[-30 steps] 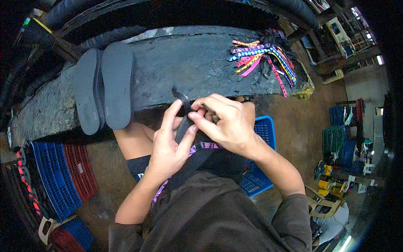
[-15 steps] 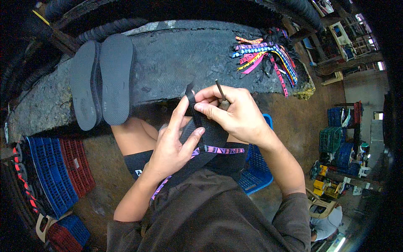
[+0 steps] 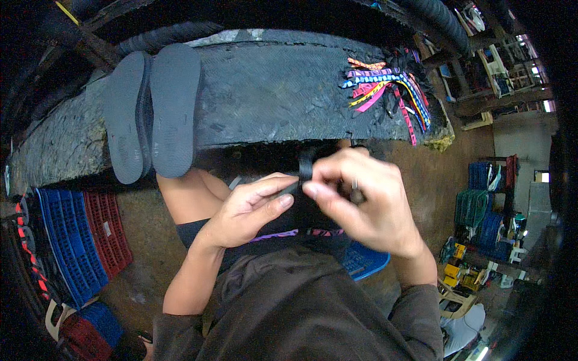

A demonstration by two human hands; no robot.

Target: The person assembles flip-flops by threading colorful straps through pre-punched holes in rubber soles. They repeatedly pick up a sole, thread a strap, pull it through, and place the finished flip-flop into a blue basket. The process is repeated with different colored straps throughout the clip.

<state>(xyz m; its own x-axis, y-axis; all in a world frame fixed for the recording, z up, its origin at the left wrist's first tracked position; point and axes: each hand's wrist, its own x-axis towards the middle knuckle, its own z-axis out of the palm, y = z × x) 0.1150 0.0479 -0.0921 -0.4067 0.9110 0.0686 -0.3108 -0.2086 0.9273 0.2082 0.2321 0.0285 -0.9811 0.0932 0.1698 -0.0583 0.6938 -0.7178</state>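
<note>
My left hand is closed, its thumb and fingers pinching the dark edge of a flip-flop held over my lap. My right hand, smeared by motion, pinches a loop of black strap between thumb and forefinger. An awl stays tucked in that same palm, mostly covered by the fingers. Below the hands shows a patterned purple and pink strap. Much of the flip-flop is hidden by my hands and its own shadow.
Grey flip-flop soles lie at the left on a worn dark bench. Several colourful straps are heaped at its right end. Blue crates and red crates stand at left; another blue crate is beside my lap.
Both hands have shifted right, the right one also downward. The flip-flop has tilted, so its broad face no longer shows. The awl's tip, upright before, now sits lower against the palm.
</note>
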